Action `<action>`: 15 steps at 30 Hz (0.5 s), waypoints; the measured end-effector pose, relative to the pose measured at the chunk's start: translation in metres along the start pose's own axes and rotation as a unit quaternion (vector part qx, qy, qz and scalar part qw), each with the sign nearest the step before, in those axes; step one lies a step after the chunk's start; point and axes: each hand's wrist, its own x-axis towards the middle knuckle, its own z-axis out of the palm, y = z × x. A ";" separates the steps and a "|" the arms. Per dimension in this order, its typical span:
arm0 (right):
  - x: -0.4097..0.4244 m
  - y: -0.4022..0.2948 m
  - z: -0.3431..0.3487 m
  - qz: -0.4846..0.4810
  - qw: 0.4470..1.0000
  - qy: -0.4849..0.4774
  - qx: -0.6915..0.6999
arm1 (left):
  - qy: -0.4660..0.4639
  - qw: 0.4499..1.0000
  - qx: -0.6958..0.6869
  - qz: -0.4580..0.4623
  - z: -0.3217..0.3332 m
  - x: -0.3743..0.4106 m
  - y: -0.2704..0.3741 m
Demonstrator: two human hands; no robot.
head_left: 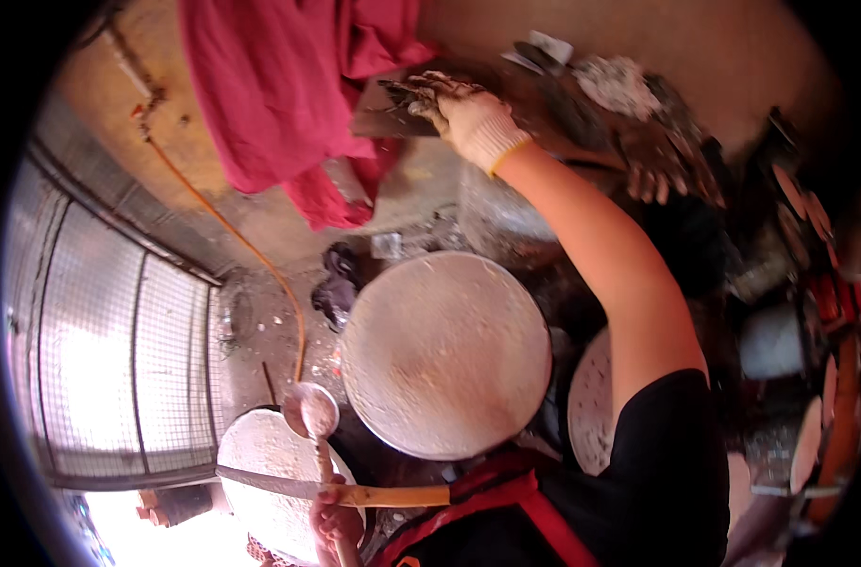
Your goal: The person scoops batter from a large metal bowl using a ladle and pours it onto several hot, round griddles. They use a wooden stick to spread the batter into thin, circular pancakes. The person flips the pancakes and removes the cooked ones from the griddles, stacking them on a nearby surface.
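Observation:
My right hand, in a white knit glove with blackened fingers, reaches over a dark shelf board beside a red cloth. Whether its fingers hold something dark is unclear. Low in the picture, my bare left hand is closed around the pale stick handle of a round metal ladle. A long flat metal blade with a wooden handle crosses at the same hand; whether the hand grips it too cannot be told. Both tools lie over a bright round lid or drum top.
A large round pale drum top stands in the middle, another right of it. Crumpled material and a dirty glove lie along the shelf. An orange hose runs down the wall, near a mesh gate.

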 end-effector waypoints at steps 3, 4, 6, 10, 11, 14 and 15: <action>-0.106 0.024 -0.021 -0.219 0.956 0.176 -0.083 | -0.043 0.999 0.008 -0.004 -0.013 -0.003 0.020; -0.142 0.043 -0.033 -0.182 0.971 0.127 -0.094 | -0.052 0.998 0.041 -0.014 -0.006 -0.001 0.019; -0.220 0.108 -0.029 -0.104 0.978 0.017 -0.179 | -0.055 0.998 0.032 -0.028 0.001 0.003 0.016; -0.376 0.199 0.004 0.188 0.903 -0.306 -0.236 | -0.053 0.993 0.045 -0.099 -0.005 0.014 0.018; -0.374 0.155 -0.002 0.194 0.867 -0.388 -0.246 | -0.039 0.994 0.050 -0.093 -0.010 0.011 0.015; -0.422 0.059 -0.006 -0.081 0.910 -0.341 -0.221 | -0.040 0.993 0.074 -0.081 -0.016 0.014 -0.007; -0.437 0.047 -0.013 -0.175 0.934 -0.304 -0.064 | -0.037 0.993 0.077 -0.079 -0.015 0.016 -0.018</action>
